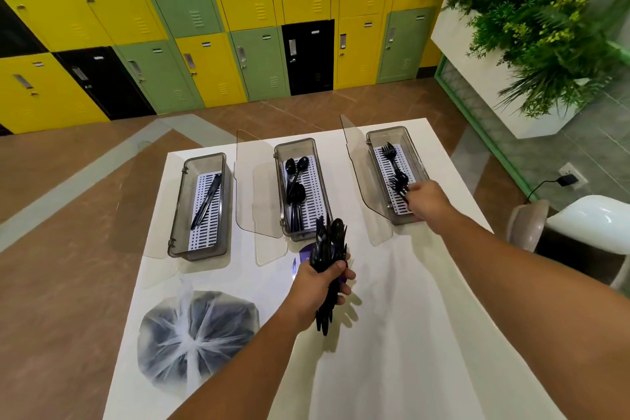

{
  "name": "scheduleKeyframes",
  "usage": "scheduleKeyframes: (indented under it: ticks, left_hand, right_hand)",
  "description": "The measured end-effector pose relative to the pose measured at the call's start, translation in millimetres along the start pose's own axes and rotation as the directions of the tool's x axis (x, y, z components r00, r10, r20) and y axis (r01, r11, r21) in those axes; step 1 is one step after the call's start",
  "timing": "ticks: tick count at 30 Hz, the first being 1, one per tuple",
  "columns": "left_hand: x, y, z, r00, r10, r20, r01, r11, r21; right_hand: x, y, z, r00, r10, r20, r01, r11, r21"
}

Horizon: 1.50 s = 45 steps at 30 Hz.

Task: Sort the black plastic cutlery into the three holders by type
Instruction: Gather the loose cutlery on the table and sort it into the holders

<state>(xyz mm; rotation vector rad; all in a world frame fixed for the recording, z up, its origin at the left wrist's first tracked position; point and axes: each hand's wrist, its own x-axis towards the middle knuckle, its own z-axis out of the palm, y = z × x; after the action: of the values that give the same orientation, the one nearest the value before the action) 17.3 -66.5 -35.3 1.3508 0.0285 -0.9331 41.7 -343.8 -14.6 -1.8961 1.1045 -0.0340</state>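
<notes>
Three grey see-through holders with open lids stand in a row on the white table (392, 334). The left holder (177, 215) has black knives (206, 201) in it. Black spoons (295, 187) lie in the middle holder (315, 147). The right holder (414, 147) contains black forks (392, 160). My left hand (318, 286) grips an upright bundle of black cutlery (329, 245) in front of the middle holder. My right hand (428, 201) reaches into the near end of the right holder, fingers pinched on a fork (399, 188) lying in it.
A knotted clear plastic bag (194, 334) with dark contents lies at the table's near left. A purple round mark (301, 261) shows on the table behind my left hand. A white chair (589, 225) stands to the right, a planter (531, 27) beyond it, lockers (204, 27) behind.
</notes>
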Motion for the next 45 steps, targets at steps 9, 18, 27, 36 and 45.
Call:
scheduleKeyframes:
  ticks: [9, 18, 27, 36, 45]
  left_hand:
    - [-5.7, 0.4, -3.1, 0.999, 0.005, 0.047, -0.002, 0.998, -0.056]
    - [-18.2, -0.5, 5.4, 0.998, 0.04, 0.058, -0.039, 0.999, -0.009]
    - [-27.4, -4.7, 8.0, 0.995, 0.094, 0.027, -0.093, 0.995, -0.034]
    - [-28.7, -5.7, 7.3, 0.997, 0.077, 0.018, -0.076, 0.996, -0.044]
    - [-11.8, 2.6, 20.0, 0.998, 0.059, 0.006, -0.058, 0.996, -0.066]
  right_hand:
    - [-48.6, 15.6, 9.9, 0.952, -0.181, -0.246, 0.204, 0.976, 0.072]
    - [-146.9, 30.5, 53.9, 0.928, -0.181, 0.326, 0.069, 0.942, 0.327]
    - [-160.3, 20.8, 66.7, 0.855, -0.054, 0.515, -0.222, 0.86, 0.46]
    - [-150.4, 16.7, 59.2, 0.894, -0.068, 0.442, -0.192, 0.834, 0.517]
    - [-122.0, 7.2, 40.2, 0.858, -0.052, 0.511, -0.251, 0.825, 0.506]
